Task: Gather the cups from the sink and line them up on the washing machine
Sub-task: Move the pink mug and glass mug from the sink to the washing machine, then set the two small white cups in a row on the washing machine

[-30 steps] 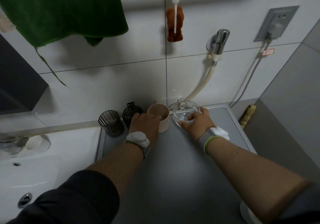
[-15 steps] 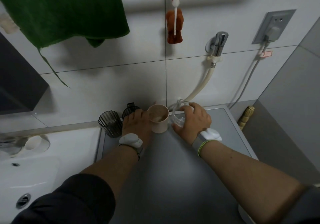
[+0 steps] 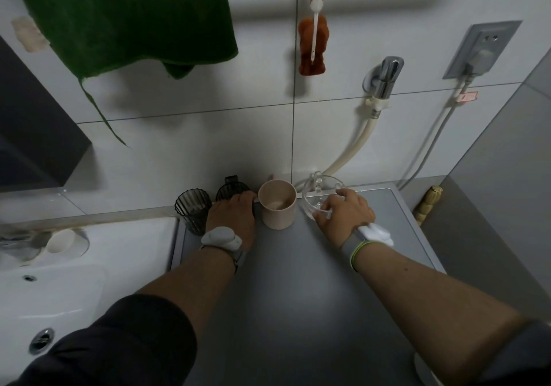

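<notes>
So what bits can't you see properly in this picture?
All in the head view:
- Second dark cup: the left hand covers its lower part.
- Clear cup: the right hand hides its near side; whether it is gripped is unclear.
- Sink: cut off by the left edge and by the sleeve, so any cups left inside can't be seen.
- Pink cup: the residue at its bottom is too dim to identify.

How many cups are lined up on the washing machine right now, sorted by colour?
Dark ribbed cups: 2
Beige cup: 1
Clear cup: 1
Total: 4
</notes>
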The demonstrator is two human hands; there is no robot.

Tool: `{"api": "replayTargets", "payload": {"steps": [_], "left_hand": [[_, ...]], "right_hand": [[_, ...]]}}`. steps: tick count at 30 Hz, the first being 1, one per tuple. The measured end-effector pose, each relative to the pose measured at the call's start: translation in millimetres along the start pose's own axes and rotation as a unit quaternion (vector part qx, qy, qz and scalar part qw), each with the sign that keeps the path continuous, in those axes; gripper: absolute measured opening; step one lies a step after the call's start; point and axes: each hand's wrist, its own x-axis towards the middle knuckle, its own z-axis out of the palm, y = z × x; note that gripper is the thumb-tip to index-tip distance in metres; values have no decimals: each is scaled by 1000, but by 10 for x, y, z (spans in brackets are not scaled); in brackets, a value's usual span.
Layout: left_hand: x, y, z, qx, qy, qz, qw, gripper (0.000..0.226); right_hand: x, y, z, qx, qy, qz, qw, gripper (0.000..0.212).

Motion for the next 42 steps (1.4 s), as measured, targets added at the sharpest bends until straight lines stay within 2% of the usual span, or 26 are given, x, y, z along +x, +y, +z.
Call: {"api": "replayTargets", "payload": {"steps": [10,14,18,24,27,32,36,42], "left_hand": [[9,-31,-14,-8,-5,9,1000,41],[14,-25,-45,-22,2,-9,1000,46],[-24,4,-84,-24,38,-19,999,42],[-191,-13,-169,-30,34,-9,999,46],[-304,5,-263,-31,24,-12,999,46],[-599,13,-405,-21,-19,-26,999,57],[-950,7,-557,-18,-34,-29,999,56],[-1482,15,-708,-43,-34,-49,997,49]], "right_hand": [[-19,-28,-75,-27,-31,-13,999,37],[-45,-67,-91,-42,0,-11,999,40],[-60,-119,-183,-33,38,-27,998,40],[-290,-322,-354,-20,73,-63,995,46],[-415,-422,-420,-25,57,-80,995,47],[-722,-575,-547,-32,75,-132,988,37],[-1006,-730,-643,-41,32,-217,975,44],[-1388,-1000,-638,-41,-38,-281,958,40]]}}
